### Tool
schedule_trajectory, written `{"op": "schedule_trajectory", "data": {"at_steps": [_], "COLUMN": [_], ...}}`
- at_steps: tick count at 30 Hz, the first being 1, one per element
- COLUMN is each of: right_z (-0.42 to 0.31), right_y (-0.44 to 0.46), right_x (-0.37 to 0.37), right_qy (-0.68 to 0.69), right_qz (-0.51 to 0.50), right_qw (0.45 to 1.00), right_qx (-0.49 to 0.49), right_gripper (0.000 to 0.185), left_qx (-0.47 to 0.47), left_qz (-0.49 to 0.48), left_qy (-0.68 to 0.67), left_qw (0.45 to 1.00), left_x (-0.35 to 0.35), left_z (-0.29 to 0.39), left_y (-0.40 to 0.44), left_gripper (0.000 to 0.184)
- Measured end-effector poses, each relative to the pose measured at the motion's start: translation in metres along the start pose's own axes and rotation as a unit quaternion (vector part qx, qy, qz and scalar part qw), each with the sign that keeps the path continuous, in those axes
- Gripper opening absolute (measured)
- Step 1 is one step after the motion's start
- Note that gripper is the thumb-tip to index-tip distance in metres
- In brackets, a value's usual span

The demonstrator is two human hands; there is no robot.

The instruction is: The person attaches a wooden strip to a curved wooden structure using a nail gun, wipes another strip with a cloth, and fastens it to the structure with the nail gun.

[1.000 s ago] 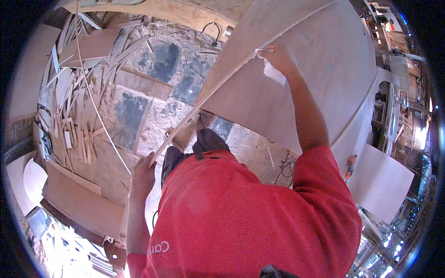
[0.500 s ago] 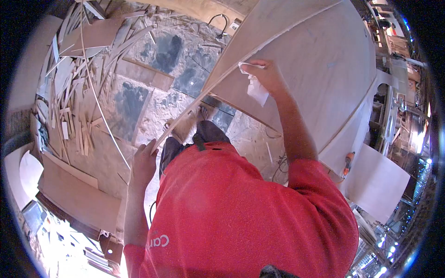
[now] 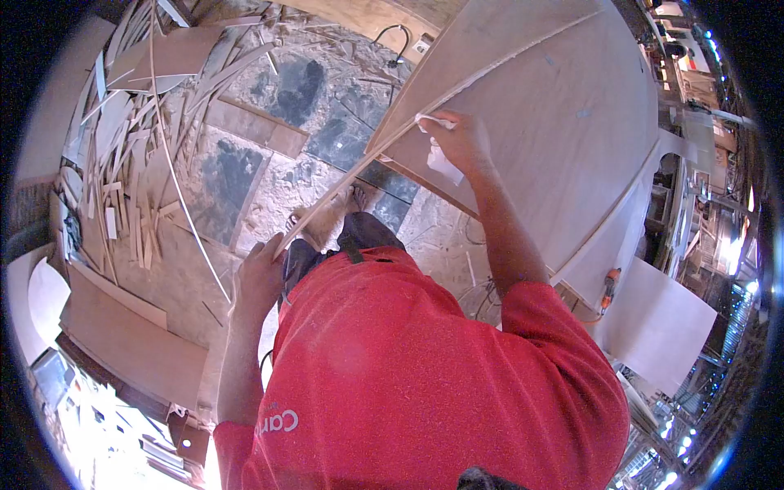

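The right hand [image 3: 465, 140], pinching a white cloth [image 3: 442, 165], slides down the wooden strip [image 3: 349, 176], leaving its far stretch behind; the left hand [image 3: 260, 273] curls snugly round the near end; the strip slants off the board [image 3: 555, 106].

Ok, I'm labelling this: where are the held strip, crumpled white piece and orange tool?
Held strip [image 3: 343, 184], head view, bare stretch.
Crumpled white piece [image 3: 442, 164], head view, hanging end.
Orange tool [image 3: 609, 289], head view, body.
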State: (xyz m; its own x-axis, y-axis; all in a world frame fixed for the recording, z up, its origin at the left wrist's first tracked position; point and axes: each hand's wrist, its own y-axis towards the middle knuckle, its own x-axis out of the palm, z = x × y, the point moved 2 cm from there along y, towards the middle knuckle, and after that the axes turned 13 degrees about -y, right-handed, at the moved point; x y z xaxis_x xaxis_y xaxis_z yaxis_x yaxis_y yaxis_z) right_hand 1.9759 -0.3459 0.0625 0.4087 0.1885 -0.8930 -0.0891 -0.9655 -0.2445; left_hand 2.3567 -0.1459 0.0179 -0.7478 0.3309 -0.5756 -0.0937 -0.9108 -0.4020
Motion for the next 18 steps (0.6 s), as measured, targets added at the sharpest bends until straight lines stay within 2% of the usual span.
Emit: {"op": "schedule_trajectory", "data": {"at_steps": [3, 9, 11, 14, 18], "right_z": [-0.003, -0.003, 0.0, 0.012, 0.02], "right_y": [-0.001, 0.01, 0.017, 0.027, 0.042], "right_x": [-0.011, -0.02, -0.017, -0.013, -0.017], "right_qy": [-0.062, -0.09, -0.142, -0.07, -0.109], "right_qz": [-0.018, -0.018, -0.019, 0.005, -0.023], "right_qw": [0.997, 0.996, 0.989, 0.997, 0.993], "right_qx": [0.046, -0.011, -0.023, -0.025, -0.042], "right_gripper": [0.042, 0.041, 0.04, 0.04, 0.037], "left_qx": [-0.045, -0.032, -0.025, -0.017, -0.014], "left_qz": [-0.02, -0.011, -0.009, -0.001, 0.008], "left_qy": [0.024, 0.013, 0.013, 0.013, 0.013], "left_qw": [0.998, 0.999, 1.0, 1.0, 1.0], "left_x": [-0.003, 0.0, 0.001, 0.002, 0.004], "left_z": [0.006, 0.001, 0.0, 0.001, -0.002], "left_y": [-0.001, -0.001, -0.002, -0.002, -0.002], "left_gripper": [0.035, 0.036, 0.036, 0.036, 0.035]}}
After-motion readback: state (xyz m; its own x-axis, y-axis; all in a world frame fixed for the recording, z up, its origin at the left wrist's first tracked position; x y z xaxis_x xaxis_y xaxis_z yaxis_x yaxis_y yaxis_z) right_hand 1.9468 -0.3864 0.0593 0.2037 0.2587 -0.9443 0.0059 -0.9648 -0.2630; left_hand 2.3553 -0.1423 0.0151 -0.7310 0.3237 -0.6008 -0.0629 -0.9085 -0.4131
